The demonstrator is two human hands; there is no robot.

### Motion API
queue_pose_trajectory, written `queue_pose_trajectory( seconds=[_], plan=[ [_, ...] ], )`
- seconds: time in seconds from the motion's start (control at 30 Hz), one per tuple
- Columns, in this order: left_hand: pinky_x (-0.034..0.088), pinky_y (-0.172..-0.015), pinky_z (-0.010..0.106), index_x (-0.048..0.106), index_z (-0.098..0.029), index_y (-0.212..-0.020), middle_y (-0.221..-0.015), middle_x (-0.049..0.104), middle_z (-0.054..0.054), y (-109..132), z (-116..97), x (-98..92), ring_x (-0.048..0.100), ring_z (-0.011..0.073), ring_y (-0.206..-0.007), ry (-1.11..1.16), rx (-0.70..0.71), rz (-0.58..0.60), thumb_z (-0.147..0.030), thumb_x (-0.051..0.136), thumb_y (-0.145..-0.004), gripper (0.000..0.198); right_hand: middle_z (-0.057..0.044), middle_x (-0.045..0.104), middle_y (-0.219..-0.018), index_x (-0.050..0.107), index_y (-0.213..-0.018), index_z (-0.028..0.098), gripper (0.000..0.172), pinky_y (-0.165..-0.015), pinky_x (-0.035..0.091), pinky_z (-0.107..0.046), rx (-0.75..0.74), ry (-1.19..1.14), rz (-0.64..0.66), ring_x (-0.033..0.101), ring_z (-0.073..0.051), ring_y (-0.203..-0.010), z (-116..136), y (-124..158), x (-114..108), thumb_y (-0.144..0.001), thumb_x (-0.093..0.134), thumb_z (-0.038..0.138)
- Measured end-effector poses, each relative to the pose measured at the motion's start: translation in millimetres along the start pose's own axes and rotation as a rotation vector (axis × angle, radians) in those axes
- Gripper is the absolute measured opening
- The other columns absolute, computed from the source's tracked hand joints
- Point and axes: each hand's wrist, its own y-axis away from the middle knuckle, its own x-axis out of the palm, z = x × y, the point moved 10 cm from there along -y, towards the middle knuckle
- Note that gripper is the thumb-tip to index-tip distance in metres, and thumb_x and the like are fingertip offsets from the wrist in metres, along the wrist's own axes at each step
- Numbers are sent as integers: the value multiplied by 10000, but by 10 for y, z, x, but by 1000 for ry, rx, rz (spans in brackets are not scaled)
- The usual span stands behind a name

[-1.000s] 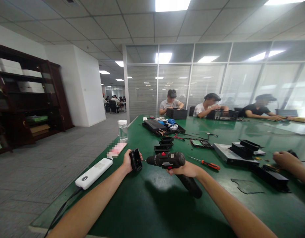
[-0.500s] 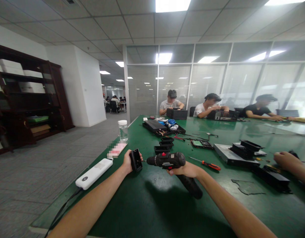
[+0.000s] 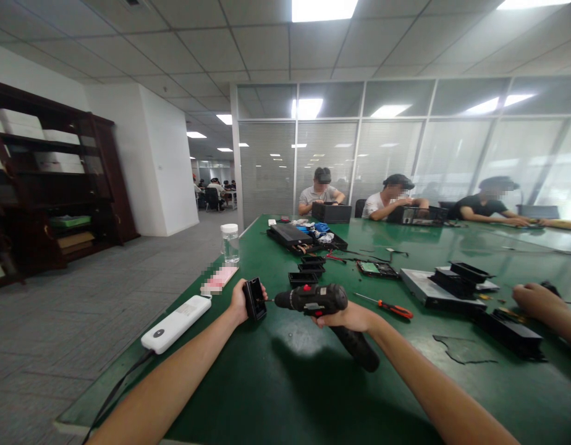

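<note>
My left hand (image 3: 240, 301) is closed around a small black open-fronted housing (image 3: 256, 300), its hollow side tilted toward the right. In my right hand (image 3: 348, 317) is a black cordless drill (image 3: 317, 300) with red details, held level and pointing left. The drill's thin bit reaches into the hollow of the housing; what its tip touches is too small to make out. Behind the drill, several similar black housings (image 3: 303, 279) lie in a row on the green table (image 3: 285, 395). A screwdriver (image 3: 392, 309) with a red and black handle rests right of the drill.
A white power bank (image 3: 177, 324) with a strap, a pink object (image 3: 220, 279) and a lidded clear jar (image 3: 230, 244) line the left edge. A metal case (image 3: 440, 293) and black parts (image 3: 510, 334) lie right, near another person's hand (image 3: 538, 301). A cluttered black tray (image 3: 336, 241) stands behind.
</note>
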Motion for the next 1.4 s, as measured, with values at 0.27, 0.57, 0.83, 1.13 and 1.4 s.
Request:
queue_pose_trajectory(
  seconds=[0.27,0.57,0.83,1.13,1.4],
  plan=[
    [423,-571,349,538,-80,-687,-634,556,108,23,-3,14,537,188,-540,17,-8,-18,-359,324,-687,351,-33,527,-762,533,-796,115,223,-691,391,-266,13,-4,-1,485,-131,-722,-23,0,-6,-648,534,280],
    [426,-546,338,540,-80,-681,-622,557,107,39,-1,7,539,187,-535,17,-20,-45,-357,321,-690,354,-33,523,-758,529,-809,114,211,-708,390,-272,-14,-11,13,486,-131,-726,13,-1,9,-658,523,261],
    [423,-579,360,546,-73,-682,-632,558,113,18,1,3,538,196,-549,16,-13,-18,-356,329,-685,357,-34,529,-756,530,-818,111,237,-689,390,-264,-23,-4,-3,484,-125,-705,13,2,3,-656,524,285],
    [423,-557,345,541,-78,-673,-612,550,107,48,1,14,534,188,-536,48,-23,-56,-352,325,-690,350,-30,524,-751,536,-800,109,215,-709,382,-271,-33,-11,4,481,-128,-720,43,-4,5,-663,518,273],
    [424,-545,338,541,-84,-664,-603,549,101,72,8,38,534,187,-536,61,-44,-53,-346,318,-692,344,-33,536,-758,543,-823,108,228,-714,379,-278,-42,-22,6,486,-132,-724,28,-13,3,-669,514,275]
  ],
)
